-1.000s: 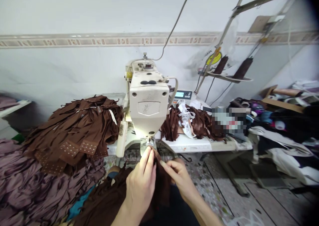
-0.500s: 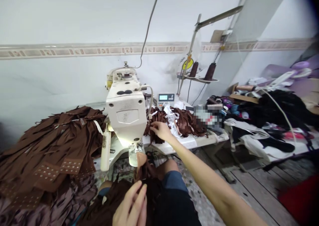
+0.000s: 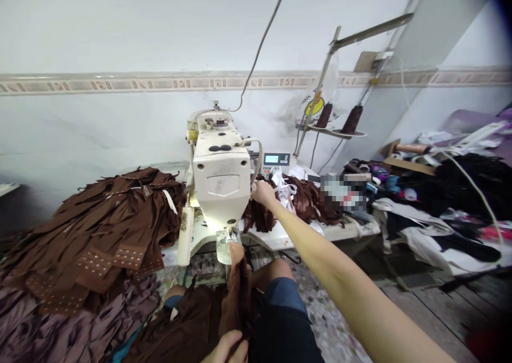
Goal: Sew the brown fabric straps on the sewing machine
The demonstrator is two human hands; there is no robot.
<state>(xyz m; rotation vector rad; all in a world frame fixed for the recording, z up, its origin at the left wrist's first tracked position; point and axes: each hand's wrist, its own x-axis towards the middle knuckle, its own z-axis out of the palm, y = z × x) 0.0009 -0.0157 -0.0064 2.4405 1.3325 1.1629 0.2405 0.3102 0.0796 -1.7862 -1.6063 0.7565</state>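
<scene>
Your left hand [image 3: 226, 349] sits at the bottom edge of the view, only partly in frame, its fingers curled and pressed together around a gathered length of brown fabric [image 3: 237, 293]. At twelve o'clock from that hand, the fabric rises to just below the presser foot [image 3: 226, 245] of a cream sewing machine [image 3: 221, 184]. More brown fabric lies over your lap, with your denim shorts [image 3: 282, 304] at three o'clock from it.

Your right hand [image 3: 263, 192] reaches out at one o'clock, just beside the machine head. You cannot tell whether it is spread or pinching anything. Just beyond it, a heap of brown strips [image 3: 304, 208] tangled with white tape [image 3: 285, 189] lies on the sewing table [image 3: 280, 237]. A digital control box [image 3: 276, 159] stands at twelve o'clock from the hand, and two dark thread cones [image 3: 338, 118] at one o'clock. Far off at nine o'clock, a stack of studded brown garment pieces [image 3: 104, 229] rests on mauve fabric [image 3: 80, 320]
</scene>
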